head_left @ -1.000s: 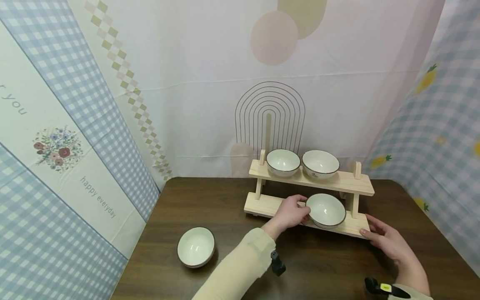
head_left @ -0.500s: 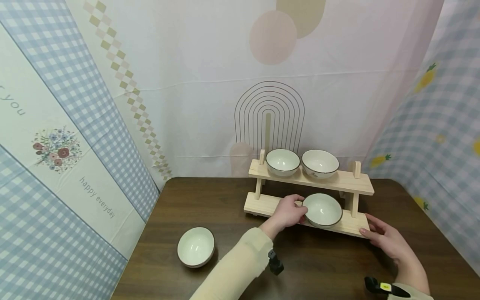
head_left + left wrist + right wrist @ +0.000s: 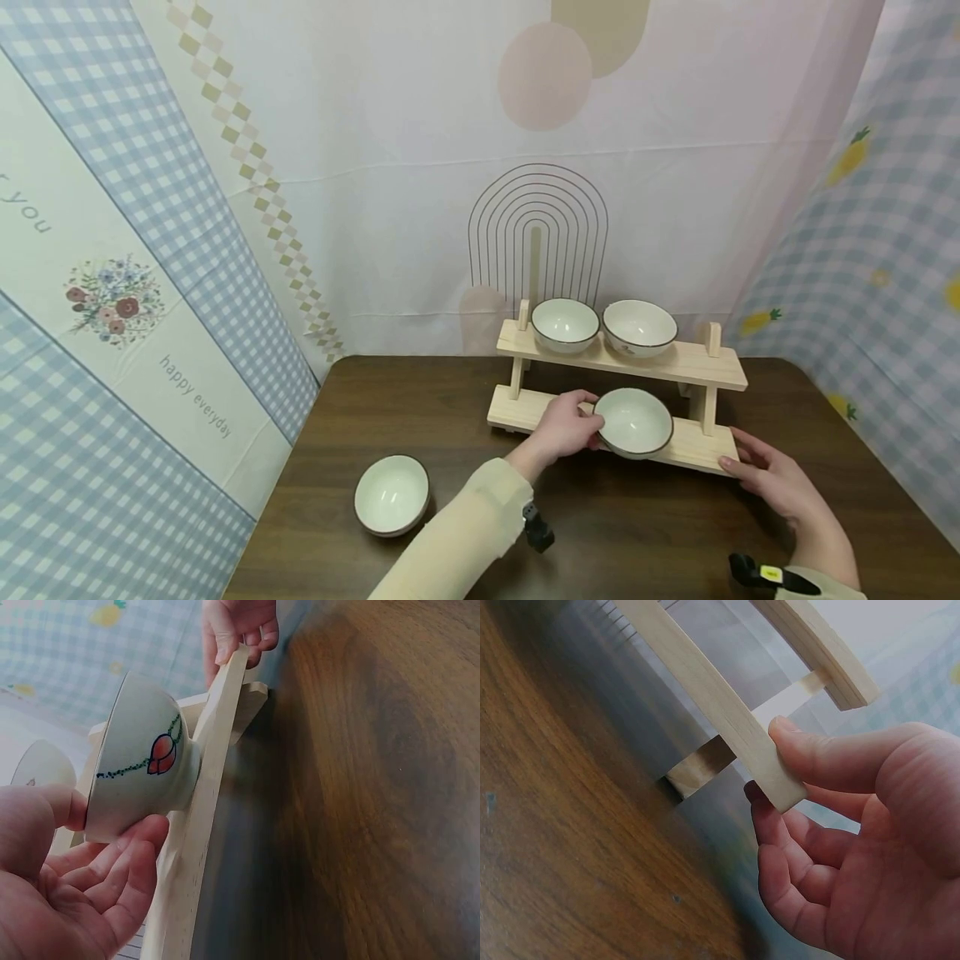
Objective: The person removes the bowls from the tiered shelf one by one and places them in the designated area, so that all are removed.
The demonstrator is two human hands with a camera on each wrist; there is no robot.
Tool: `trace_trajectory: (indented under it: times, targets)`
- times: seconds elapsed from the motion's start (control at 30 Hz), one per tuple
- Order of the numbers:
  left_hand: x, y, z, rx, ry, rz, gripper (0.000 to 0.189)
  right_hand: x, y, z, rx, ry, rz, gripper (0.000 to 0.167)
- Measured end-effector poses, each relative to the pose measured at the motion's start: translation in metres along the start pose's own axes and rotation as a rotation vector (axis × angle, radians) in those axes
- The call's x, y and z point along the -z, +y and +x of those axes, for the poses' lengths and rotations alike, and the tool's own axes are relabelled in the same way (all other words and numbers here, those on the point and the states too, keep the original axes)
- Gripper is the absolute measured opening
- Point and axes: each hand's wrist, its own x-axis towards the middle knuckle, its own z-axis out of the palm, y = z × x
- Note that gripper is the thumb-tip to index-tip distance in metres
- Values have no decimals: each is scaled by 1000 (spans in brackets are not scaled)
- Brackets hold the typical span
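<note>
On the lower tier of a two-tier wooden rack (image 3: 693, 446) stands a white bowl (image 3: 634, 423) with a dark rim. My left hand (image 3: 564, 427) pinches this bowl from its left side, thumb at the rim and fingers under the curved wall. In the left wrist view the bowl (image 3: 142, 757) shows a painted red bud, and its foot is right at the board. My right hand (image 3: 776, 479) grips the right end of the lower board; in the right wrist view the thumb (image 3: 810, 754) lies on top of the board (image 3: 727, 724) with fingers curled beneath.
Two more bowls, one left (image 3: 566, 325) and one right (image 3: 640, 327), sit side by side on the upper tier. Another bowl (image 3: 392, 495) stands on the dark wooden table (image 3: 337, 417) at the left. Patterned cloths hang behind and on both sides.
My left hand has moved the bowl leftward along the lower tier, toward its middle. The right hand keeps its grip on the board's end, and the other bowls stay put.
</note>
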Motion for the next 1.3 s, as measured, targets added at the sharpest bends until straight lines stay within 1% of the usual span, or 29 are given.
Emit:
trace_trajectory:
  times: [0.3,0.53,0.73,1.0,1.3]
  targets:
    - [15,-6,-10,-20,-34,39,39,1,2,-1,-4,6,0,93]
    - [24,-11,-18,-28,-50,26,40,2,2,-2,1,6,0,92]
    - [33,-11,-29,-37,-72,25,37,1,2,-2,6,5,4,92]
    - [46,-14,-44,-43,-99,38,40,-1,0,0,4,8,11,93]
    - [56,-21,-54,-50,-120,72,38,-1,1,0,7,7,15,92]
